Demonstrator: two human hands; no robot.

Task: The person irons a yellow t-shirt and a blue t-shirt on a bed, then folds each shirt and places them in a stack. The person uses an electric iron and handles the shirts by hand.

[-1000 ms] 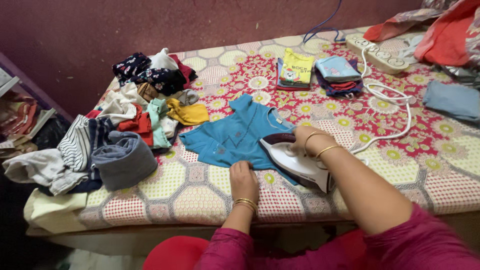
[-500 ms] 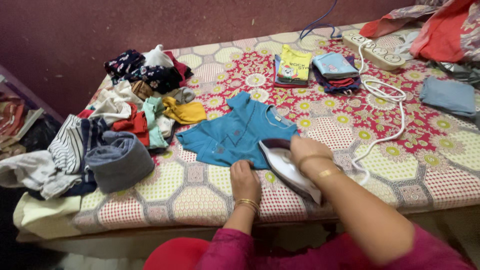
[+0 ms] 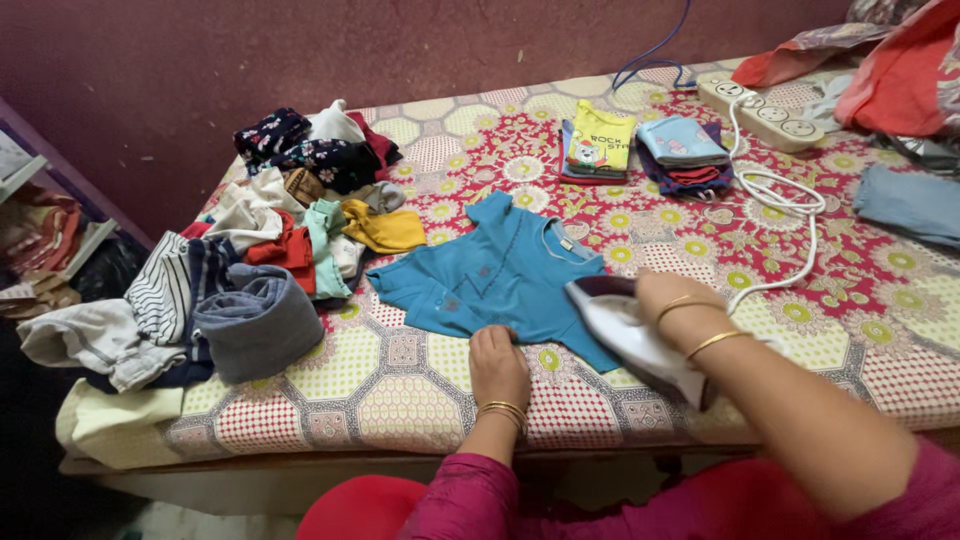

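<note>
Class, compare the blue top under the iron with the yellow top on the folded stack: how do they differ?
The blue top lies spread flat as a single layer; the yellow top is folded on a stack. The blue top is held by the left hand and touched by the iron; the yellow top lies untouched. Both rest on the patterned sheet.

Soft even indoor light; moving arm blurred.

Left hand [image 3: 498,362] lies flat, palm down, fingers pointing far; right hand [image 3: 668,297] is curled closed, forearm reaching in from the near right.
</note>
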